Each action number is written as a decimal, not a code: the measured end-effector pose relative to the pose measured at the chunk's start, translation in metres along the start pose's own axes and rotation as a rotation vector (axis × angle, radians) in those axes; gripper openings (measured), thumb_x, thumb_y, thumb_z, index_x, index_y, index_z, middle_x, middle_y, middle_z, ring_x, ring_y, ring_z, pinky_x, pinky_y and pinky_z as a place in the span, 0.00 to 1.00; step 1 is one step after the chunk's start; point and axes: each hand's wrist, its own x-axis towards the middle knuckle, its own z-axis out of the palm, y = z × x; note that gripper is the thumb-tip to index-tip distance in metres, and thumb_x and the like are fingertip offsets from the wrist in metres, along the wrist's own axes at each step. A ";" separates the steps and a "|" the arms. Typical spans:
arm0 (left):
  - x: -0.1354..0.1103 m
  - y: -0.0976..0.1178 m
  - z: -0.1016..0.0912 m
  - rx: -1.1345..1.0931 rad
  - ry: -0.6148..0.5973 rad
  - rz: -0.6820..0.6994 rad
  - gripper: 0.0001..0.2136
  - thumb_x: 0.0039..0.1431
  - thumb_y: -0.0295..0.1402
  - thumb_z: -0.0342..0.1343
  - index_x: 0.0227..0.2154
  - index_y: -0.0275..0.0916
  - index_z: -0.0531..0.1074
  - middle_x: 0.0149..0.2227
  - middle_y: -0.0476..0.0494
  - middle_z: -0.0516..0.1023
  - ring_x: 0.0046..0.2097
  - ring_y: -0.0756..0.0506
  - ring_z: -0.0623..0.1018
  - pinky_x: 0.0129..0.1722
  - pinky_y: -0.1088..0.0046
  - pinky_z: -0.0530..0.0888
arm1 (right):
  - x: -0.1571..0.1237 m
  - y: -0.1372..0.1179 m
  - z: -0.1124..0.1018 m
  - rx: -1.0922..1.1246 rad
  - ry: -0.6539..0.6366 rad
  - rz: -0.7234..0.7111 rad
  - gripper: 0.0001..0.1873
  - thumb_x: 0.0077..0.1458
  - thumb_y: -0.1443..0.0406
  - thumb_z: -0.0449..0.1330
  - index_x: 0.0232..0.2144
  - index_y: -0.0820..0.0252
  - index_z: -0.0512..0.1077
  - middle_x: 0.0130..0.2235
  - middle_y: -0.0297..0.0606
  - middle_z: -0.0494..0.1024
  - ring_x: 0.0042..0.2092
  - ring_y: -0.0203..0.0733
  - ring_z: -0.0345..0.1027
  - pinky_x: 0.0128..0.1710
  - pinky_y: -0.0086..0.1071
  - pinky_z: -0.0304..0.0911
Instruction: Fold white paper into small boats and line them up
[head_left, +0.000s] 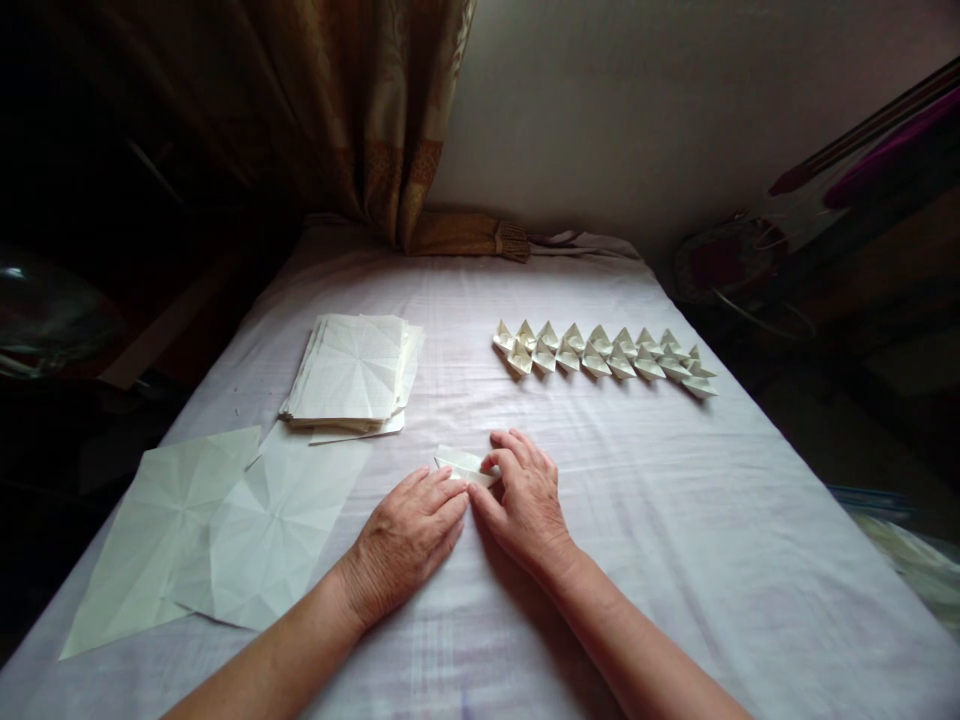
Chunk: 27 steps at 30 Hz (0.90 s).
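A small folded white paper piece [461,464] lies on the white cloth in front of me. My left hand [405,540] rests flat beside it, fingertips touching its near edge. My right hand [521,495] presses down on its right end with curled fingers. Both hands meet at the piece.
A stack of creased paper squares [352,372] sits at the left, with two larger creased sheets [217,525] spread nearer me. Two rows of several folded paper boats [604,355] line the right side. A curtain [390,120] hangs behind; the cloth-covered table [712,520] drops off at both sides.
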 end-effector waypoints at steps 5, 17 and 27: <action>0.001 -0.001 -0.002 0.016 -0.028 0.026 0.12 0.64 0.28 0.49 0.47 0.38 0.73 0.48 0.41 0.79 0.55 0.41 0.75 0.57 0.59 0.70 | -0.001 0.011 -0.003 -0.039 0.069 0.075 0.04 0.53 0.65 0.58 0.34 0.56 0.68 0.54 0.46 0.73 0.61 0.56 0.57 0.57 0.53 0.51; 0.006 -0.001 -0.006 0.055 -0.055 0.077 0.14 0.64 0.29 0.49 0.50 0.38 0.72 0.47 0.42 0.79 0.52 0.40 0.76 0.55 0.57 0.70 | -0.001 0.006 -0.004 -0.081 0.023 0.020 0.07 0.54 0.62 0.61 0.36 0.57 0.69 0.57 0.49 0.70 0.63 0.57 0.55 0.59 0.55 0.47; -0.004 -0.007 -0.012 0.052 -0.123 0.110 0.13 0.65 0.28 0.49 0.49 0.38 0.72 0.53 0.43 0.77 0.55 0.41 0.74 0.59 0.56 0.67 | 0.001 0.004 -0.006 -0.072 -0.022 0.048 0.08 0.54 0.61 0.61 0.36 0.56 0.70 0.59 0.48 0.68 0.64 0.56 0.54 0.60 0.56 0.45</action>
